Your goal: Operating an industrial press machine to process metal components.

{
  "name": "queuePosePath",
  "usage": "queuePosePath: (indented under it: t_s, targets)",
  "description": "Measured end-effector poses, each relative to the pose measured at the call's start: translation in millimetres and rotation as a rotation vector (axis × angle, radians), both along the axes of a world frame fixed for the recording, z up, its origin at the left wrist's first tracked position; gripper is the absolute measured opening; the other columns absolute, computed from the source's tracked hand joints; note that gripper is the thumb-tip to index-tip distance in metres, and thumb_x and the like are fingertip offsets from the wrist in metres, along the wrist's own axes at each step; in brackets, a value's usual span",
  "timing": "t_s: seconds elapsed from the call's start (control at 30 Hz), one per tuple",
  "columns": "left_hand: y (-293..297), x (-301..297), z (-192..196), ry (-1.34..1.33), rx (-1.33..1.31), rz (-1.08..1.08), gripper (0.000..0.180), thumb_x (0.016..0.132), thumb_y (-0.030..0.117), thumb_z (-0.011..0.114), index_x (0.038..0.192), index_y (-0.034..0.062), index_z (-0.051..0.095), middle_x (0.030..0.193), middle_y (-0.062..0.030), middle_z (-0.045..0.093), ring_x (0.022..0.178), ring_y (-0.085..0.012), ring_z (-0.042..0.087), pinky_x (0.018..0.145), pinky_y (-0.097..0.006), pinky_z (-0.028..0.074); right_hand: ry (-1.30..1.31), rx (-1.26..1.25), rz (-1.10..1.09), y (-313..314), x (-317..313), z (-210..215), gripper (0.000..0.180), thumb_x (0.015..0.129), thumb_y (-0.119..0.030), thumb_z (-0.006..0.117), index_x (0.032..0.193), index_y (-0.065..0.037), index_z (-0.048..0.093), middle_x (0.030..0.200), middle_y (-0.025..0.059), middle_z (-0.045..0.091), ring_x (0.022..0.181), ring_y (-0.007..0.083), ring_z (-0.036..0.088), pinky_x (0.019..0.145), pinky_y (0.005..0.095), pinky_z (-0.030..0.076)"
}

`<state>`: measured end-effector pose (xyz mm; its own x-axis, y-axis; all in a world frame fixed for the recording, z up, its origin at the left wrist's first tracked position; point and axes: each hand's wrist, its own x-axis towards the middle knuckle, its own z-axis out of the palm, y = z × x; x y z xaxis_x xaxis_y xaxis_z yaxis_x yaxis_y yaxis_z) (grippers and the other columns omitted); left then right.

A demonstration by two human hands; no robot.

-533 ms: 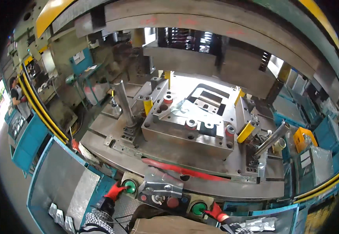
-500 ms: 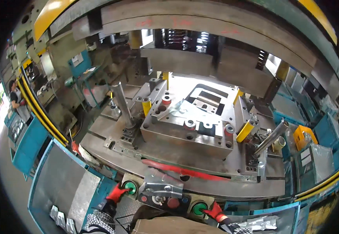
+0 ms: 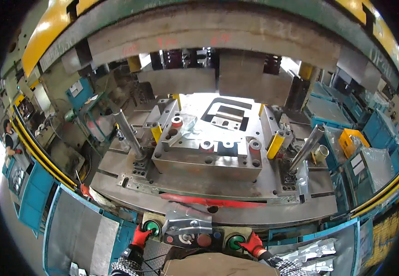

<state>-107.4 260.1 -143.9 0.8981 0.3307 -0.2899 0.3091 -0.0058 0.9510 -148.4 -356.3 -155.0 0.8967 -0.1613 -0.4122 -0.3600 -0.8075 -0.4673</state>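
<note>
I look into a stamping press. My left hand, in a red glove, presses on the left green button of the control box at the press's front edge. On the right green button rests my right hand, gloved the same way. Between the buttons a stamped metal part lies on the box. Beyond it, the lower die block sits on the press bed with a flat sheet-metal piece on it. The upper die hangs above.
Two steel guide posts stand left and right of the die. A red strip runs along the bed's front. Blue bins hold flat sheets at lower left and stamped parts at lower right. Another person stands far left.
The view has tilted upward a little, so the die sits lower and larger in the picture. Both hands stay on the green buttons.
</note>
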Motion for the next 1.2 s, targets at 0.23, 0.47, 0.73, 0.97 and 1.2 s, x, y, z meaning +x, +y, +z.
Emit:
queuePosePath:
  t_s: [0.23, 0.47, 0.73, 0.97, 1.2]
  targets:
    - [-13.2, 9.2, 4.9, -0.043, 0.015, -0.026, 0.068, 0.074, 0.007, 0.094, 0.134, -0.0014, 0.063, 0.118, -0.0084, 0.074, 0.104, -0.0189, 0.069, 0.09, -0.036, 0.059, -0.089, -0.094, 0.026, -7.8, -1.8, -17.3, 0.125, 0.063, -0.083, 0.081, 0.146, 0.003, 0.046, 0.135, 0.0308, 0.062, 0.126, 0.044, 0.062, 0.105, 0.0506, 0.052]
    - [-9.7, 3.5, 7.0, -0.068, 0.038, -0.006, 0.068, 0.075, 0.004, 0.092, 0.136, -0.0006, 0.061, 0.115, -0.0075, 0.074, 0.1, -0.0177, 0.069, 0.087, -0.034, 0.059, 0.017, 0.0, -0.024, -1.3, 1.0, 5.4, 0.126, 0.061, -0.076, 0.087, 0.15, 0.001, 0.043, 0.139, 0.0304, 0.06, 0.132, 0.0443, 0.059, 0.11, 0.0516, 0.05]
    - [-2.5, 6.7, 2.5, -0.076, 0.048, -0.072, 0.067, 0.077, 0.01, 0.094, 0.135, -0.0003, 0.061, 0.113, -0.0082, 0.075, 0.101, -0.0175, 0.07, 0.087, -0.034, 0.059, 0.028, -0.052, -0.029, -0.5, 2.0, 2.4, 0.127, 0.062, -0.076, 0.087, 0.151, 0.001, 0.042, 0.14, 0.0304, 0.059, 0.132, 0.0455, 0.058, 0.109, 0.0519, 0.05]
    - [46.6, 69.7, 87.6, 0.33, 0.76, -0.633, 0.065, 0.081, 0.04, 0.091, 0.126, -0.002, 0.07, 0.105, -0.0124, 0.079, 0.097, -0.0154, 0.072, 0.086, -0.036, 0.057, -0.058, 0.077, 0.01, -4.2, 2.0, 0.7, 0.121, 0.066, -0.072, 0.088, 0.151, 0.001, 0.044, 0.141, 0.0318, 0.058, 0.132, 0.0464, 0.058, 0.11, 0.0519, 0.05]
    - [-170.3, 233.0, 402.4, -0.426, 0.391, -1.116, 0.042, 0.09, 0.009, 0.077, 0.13, -0.0006, 0.07, 0.118, -0.0075, 0.076, 0.109, -0.0123, 0.066, 0.096, -0.035, 0.053, -0.027, 0.198, -0.026, -19.1, -9.8, 25.7, 0.117, 0.069, -0.075, 0.084, 0.153, -0.002, 0.047, 0.147, 0.026, 0.058, 0.139, 0.0438, 0.054, 0.115, 0.05, 0.045]
